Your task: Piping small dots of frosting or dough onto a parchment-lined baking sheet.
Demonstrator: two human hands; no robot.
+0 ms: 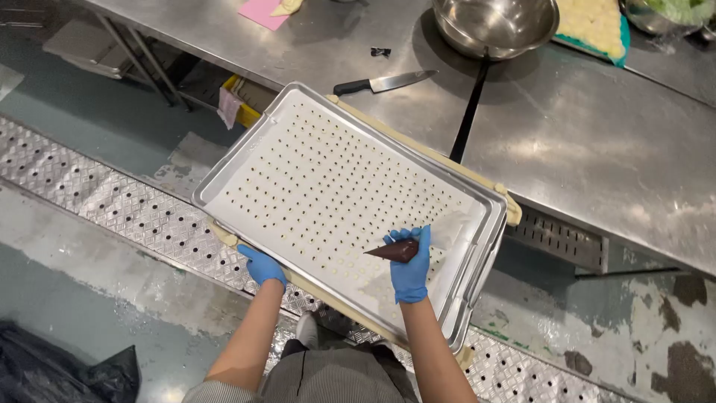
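A metal sheet tray [239, 157] lined with white paper carries many small white dots, several with dark centres, set in rows. My right hand [410, 265], in a blue glove, grips a dark brown piping bag [393, 251] whose tip points left over the tray's near right part. My left hand [262, 266], also gloved in blue, holds the tray's near edge from below. The tray juts out over the floor from a steel table [597, 142] and rests on a beige board [513, 207].
On the steel table lie a black-handled knife [384, 82], a large metal bowl [496, 26], a pink cloth [262, 11] and a teal tray of pale pieces [593, 26]. A ribbed metal floor strip [112, 201] runs below. A black bag [67, 373] sits lower left.
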